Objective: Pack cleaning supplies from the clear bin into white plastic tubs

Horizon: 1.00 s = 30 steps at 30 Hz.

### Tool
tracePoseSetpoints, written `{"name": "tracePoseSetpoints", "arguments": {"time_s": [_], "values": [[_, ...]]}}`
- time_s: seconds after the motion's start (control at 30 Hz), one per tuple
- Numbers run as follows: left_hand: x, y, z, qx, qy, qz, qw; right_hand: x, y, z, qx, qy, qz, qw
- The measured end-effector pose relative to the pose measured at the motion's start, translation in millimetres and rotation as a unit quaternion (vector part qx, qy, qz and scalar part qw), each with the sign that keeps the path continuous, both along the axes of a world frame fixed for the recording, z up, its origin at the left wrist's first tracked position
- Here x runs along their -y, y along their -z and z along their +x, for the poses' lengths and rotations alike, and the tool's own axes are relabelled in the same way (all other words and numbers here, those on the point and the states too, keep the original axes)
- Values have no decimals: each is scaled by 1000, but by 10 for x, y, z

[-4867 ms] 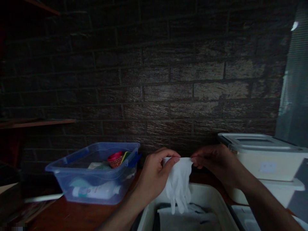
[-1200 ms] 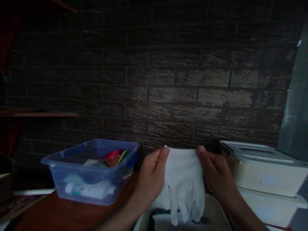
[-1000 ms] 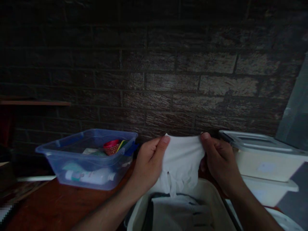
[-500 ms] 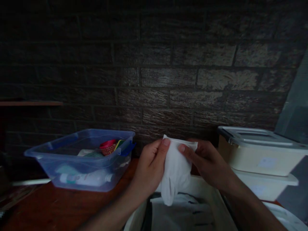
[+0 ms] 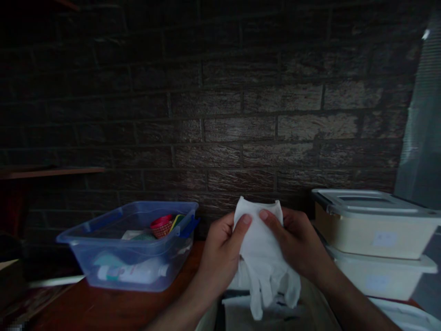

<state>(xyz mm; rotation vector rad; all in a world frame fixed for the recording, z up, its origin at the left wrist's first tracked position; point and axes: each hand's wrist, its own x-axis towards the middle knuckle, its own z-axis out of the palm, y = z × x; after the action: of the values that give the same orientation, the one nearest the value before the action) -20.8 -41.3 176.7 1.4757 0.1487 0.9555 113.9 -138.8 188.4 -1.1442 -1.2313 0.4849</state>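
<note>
A white fabric glove hangs with its cuff up and its fingers pointing down. My left hand pinches the left side near the cuff, thumb on the near face. On the right side, my right hand grips it the same way, its thumb close to the left one. The fingers behind the glove are hidden. Below it stands an open pale bin holding pale folded cloth with dark marks, partly covered by the glove and hands.
At the left, a clear blue plastic tub holds a white bottle and a red woven basket on the brown table. Two lidded cream boxes are stacked at the right. Behind rises a dark brick wall.
The glove's fingers have dropped and spread below the hands, where before it hung as a narrower bundle. Both thumbs have slid down from the cuff edge. The view has tilted slightly up.
</note>
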Motion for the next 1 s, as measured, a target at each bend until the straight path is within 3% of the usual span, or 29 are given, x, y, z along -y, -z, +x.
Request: {"name": "tracePoseSetpoints", "arguments": {"time_s": [0.17, 0.33, 0.67, 1.0], "values": [[37, -71, -48, -24, -46, 16, 999, 94, -102, 59, -16, 14, -18, 1000], [58, -39, -36, -23, -23, 35, 999, 100, -97, 42, -20, -3, -16, 1000], [-162, 36, -82, 35, -80, 33, 996, 163, -142, 172, 7, 40, -29, 999], [-83, 2, -49, 1, -59, 50, 997, 194, -160, 60, 4, 34, -37, 999]]}}
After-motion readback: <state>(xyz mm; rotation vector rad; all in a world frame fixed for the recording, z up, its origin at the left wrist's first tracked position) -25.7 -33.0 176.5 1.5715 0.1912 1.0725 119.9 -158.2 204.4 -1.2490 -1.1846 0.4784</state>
